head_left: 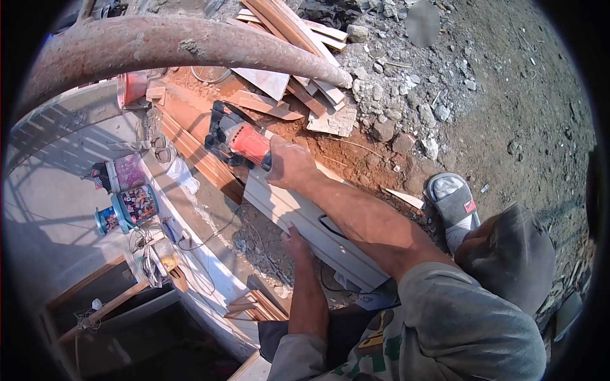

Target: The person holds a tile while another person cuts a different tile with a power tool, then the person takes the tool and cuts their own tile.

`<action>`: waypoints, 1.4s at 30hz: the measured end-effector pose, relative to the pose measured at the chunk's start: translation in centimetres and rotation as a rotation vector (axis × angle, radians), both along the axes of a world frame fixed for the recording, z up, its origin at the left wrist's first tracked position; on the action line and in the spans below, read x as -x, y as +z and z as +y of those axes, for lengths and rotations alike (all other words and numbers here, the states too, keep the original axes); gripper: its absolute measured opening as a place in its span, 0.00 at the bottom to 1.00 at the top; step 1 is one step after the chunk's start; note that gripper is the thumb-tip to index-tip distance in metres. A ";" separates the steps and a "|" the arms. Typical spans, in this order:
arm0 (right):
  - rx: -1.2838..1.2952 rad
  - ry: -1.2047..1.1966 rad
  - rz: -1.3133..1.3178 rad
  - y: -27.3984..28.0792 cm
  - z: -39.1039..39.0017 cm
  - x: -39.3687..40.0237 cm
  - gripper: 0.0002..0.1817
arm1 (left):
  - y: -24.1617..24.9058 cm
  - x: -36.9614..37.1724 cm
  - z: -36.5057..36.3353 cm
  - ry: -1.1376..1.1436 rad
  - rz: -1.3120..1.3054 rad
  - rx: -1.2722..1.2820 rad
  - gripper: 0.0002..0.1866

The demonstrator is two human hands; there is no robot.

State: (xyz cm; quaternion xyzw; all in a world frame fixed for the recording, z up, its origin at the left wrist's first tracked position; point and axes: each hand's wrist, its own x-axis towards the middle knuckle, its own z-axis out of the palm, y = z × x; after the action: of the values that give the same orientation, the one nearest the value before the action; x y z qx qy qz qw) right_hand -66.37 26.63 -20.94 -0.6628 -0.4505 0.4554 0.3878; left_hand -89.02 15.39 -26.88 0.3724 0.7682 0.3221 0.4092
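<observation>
My right hand point(291, 164) is closed around the rear of a red-and-black handheld power saw point(250, 145). The saw sits at the far end of a pale grooved board point(305, 219); its blade is hidden from this view. My left hand point(295, 242) grips the near long edge of the same board, thumb on top and fingers mostly out of sight beneath. The board slants from the saw down towards my lap.
A rusty curved pipe point(190, 43) crosses above the work. Wood strips point(197, 152) and offcuts point(273, 82) lie beyond the saw, with rubble point(406, 108) to the right. Buckets point(136, 206) and tangled cords point(149, 254) are at left. My sandalled foot point(452, 197) rests on the dirt.
</observation>
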 end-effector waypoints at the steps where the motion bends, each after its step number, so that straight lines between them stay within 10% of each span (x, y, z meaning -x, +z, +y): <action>1: -0.017 -0.015 0.015 0.2 0.0 -0.1 0.29 | -0.1 0.1 0.2 -0.011 -0.001 -0.010 0.27; 42: 0.177 0.056 0.136 -1.0 3.1 -1.1 0.31 | -0.5 1.0 0.1 -0.042 0.025 -0.041 0.16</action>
State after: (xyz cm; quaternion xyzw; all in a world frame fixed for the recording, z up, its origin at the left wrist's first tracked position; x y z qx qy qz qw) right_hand -65.25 29.75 -21.97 -0.6492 -0.3998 0.5478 0.3444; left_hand -90.00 15.45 -27.40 0.4009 0.7584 0.3244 0.3986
